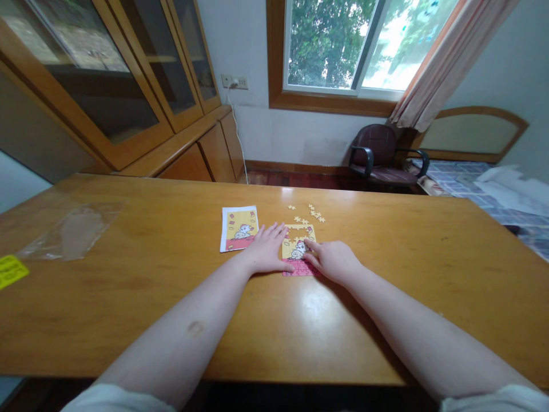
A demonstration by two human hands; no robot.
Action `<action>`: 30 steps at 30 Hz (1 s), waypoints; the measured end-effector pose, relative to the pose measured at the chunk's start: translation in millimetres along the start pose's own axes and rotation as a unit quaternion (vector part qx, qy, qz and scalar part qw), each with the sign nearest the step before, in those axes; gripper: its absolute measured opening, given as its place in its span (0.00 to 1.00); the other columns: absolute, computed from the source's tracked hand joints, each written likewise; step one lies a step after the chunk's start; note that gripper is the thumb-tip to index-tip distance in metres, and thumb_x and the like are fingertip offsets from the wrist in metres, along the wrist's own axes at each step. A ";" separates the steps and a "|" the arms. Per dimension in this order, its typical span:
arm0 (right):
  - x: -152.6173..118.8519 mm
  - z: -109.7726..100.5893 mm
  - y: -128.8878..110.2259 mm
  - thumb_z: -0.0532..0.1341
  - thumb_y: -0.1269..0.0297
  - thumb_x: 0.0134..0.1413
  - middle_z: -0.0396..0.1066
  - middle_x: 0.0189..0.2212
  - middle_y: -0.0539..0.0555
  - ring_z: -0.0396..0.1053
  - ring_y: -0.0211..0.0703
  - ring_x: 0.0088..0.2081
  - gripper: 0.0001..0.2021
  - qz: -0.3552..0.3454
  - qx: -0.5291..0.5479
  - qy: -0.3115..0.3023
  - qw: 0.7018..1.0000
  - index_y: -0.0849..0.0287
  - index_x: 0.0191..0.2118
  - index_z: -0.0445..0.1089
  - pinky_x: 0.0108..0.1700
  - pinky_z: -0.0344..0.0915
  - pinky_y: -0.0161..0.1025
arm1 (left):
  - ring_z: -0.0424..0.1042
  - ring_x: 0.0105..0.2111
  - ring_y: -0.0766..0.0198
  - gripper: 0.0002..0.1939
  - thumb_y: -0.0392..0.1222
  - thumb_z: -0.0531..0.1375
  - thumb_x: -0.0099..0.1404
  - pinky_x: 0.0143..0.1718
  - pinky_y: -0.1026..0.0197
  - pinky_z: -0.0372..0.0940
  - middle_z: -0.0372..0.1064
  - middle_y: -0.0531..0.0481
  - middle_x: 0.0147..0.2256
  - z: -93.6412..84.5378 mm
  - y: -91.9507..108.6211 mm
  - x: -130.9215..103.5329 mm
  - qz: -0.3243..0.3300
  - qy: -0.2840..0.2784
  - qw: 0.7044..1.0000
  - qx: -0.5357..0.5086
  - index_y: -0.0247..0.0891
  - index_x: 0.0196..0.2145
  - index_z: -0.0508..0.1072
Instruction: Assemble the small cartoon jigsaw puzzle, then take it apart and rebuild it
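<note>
On the desk in front of me lies a partly assembled jigsaw puzzle [295,266], yellow above and pink below, with a white cartoon animal in the middle. A gap in its upper part shows bare wood. My left hand [268,250] rests spread along the puzzle's left edge, thumb near the lower left corner. From the right side, my right hand [333,260] touches the puzzle with its index fingertip beside the animal. Its thumb is held apart below, and the other fingers are curled and partly hidden. Loose puzzle pieces [316,214] lie just beyond the puzzle.
A printed reference picture [238,229] lies left of the puzzle, partly under my left hand. Farther left are a clear plastic bag [79,229] and a yellow label [12,271] on the wooden desk [171,229]. Beyond stand a cabinet [180,123] and an office chair [377,149].
</note>
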State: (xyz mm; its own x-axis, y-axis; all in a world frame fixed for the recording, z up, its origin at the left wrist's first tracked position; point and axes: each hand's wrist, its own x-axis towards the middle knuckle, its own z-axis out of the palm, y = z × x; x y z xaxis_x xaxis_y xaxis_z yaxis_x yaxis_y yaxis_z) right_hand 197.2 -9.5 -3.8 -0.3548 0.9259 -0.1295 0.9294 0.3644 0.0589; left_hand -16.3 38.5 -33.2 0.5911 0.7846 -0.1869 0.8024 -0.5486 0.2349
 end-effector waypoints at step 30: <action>17.0 16.2 16.5 0.50 0.53 0.64 0.73 0.44 0.61 0.68 0.51 0.47 0.22 0.048 0.110 0.120 0.986 0.60 0.56 0.65 0.50 0.57 0.43 | 0.31 0.68 0.46 0.61 0.77 0.54 0.48 0.65 0.43 0.31 0.30 0.41 0.69 3.0 -3.1 1.0 0.004 0.003 1.000 -0.002 0.37 0.68 0.38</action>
State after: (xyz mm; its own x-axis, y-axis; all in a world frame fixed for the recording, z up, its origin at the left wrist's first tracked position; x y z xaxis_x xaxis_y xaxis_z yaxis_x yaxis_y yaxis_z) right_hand 208.1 10.6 -21.1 -0.2533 0.9617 0.1047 0.9502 0.2677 -0.1599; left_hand -18.0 40.1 -37.0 0.5966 0.7821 -0.1800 0.7976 -0.5532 0.2403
